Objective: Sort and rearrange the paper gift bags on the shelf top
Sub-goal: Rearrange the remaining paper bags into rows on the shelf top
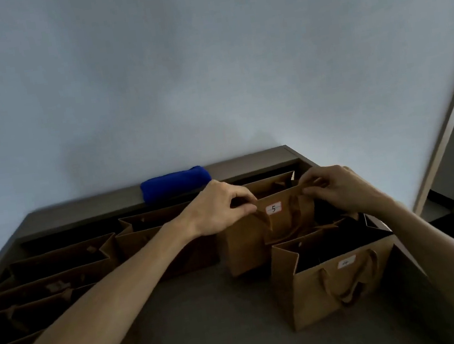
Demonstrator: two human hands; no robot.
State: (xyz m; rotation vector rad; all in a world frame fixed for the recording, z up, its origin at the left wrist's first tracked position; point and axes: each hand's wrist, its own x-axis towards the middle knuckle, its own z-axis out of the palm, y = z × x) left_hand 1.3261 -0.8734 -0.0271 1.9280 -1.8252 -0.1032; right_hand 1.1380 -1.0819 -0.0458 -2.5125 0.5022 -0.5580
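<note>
Both hands at top rim of brown paper bag labelled 5 [274, 223]; left hand [219, 208] pinches rim at left corner, fingers curled; right hand [339, 188] pinches rim at right corner; bag upright on grey shelf top [211, 319], toward back right; bag labelled 4 [340, 281] just in front, open, nearer right edge; row of open brown bags [66, 261] along left; blue cloth [175, 183] on back ledge by wall [204, 58].

Two bare forearms, no sleeves in view; left hand [219, 208] and right hand [342, 190] without rings, watch or gloves.
</note>
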